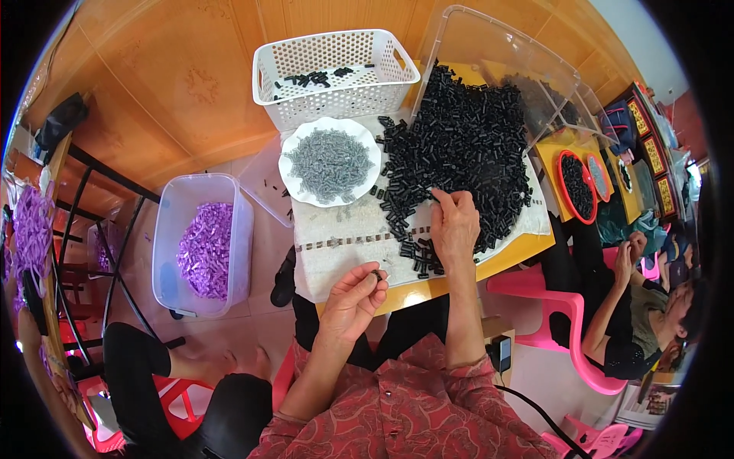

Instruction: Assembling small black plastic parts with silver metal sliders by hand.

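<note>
My left hand is closed in a pinch on a small black cylindrical piece, held above the table's front edge. On the near side of a large heap of black cylindrical pieces, my right hand touches the heap with bent fingers drawn together. Whatever lies between those fingertips is hidden. A white scalloped plate piled with small clear grey pieces stands left of the heap. Both lie on a pale cloth over the table.
Behind the plate, a white perforated basket holds a few black pieces. A clear plastic bin lies tipped behind the heap. On the floor at left, a translucent tub contains purple pieces. Other people sit on both sides; a pink chair is at right.
</note>
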Action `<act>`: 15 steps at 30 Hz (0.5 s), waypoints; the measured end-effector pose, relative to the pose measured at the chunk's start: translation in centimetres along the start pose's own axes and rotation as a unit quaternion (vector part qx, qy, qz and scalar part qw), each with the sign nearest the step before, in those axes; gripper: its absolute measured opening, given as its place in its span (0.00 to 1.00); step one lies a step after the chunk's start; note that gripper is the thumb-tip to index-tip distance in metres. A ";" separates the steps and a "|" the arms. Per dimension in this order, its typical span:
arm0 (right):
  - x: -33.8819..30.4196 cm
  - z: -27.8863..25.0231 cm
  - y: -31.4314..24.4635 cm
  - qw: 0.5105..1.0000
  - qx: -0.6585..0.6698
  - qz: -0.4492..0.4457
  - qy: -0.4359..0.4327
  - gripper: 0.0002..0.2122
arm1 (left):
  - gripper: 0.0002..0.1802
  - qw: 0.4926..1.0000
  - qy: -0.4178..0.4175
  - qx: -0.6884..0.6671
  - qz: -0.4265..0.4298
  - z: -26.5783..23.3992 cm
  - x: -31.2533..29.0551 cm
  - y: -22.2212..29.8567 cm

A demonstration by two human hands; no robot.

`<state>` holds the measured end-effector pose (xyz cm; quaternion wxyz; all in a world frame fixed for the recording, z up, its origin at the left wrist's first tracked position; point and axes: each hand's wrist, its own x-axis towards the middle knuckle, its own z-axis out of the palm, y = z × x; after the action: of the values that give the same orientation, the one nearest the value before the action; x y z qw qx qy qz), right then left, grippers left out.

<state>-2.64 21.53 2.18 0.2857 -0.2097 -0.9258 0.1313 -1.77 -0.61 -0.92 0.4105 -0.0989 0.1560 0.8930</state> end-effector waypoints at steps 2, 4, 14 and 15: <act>0.5 0.0 0.0 1.000 -0.020 -0.003 -0.010 0.09 | 0.12 1.000 0.003 0.002 -0.002 0.1 0.0 0.0; 0.7 0.0 0.3 0.998 -0.051 -0.007 -0.039 0.10 | 0.12 1.000 0.007 0.004 -0.003 0.0 0.0 0.0; -0.3 -2.0 2.1 0.998 -0.004 0.058 0.010 0.07 | 0.12 1.000 0.006 0.015 -0.002 -0.1 0.1 -0.1; -0.3 -2.0 2.0 0.998 -0.004 0.058 0.011 0.07 | 0.12 1.000 0.006 0.016 -0.002 0.0 0.1 -0.1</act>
<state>-0.64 23.43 2.88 0.2871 -0.2658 -0.9093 0.1416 -1.75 -0.50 -1.01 0.4131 -0.0982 0.1726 0.8888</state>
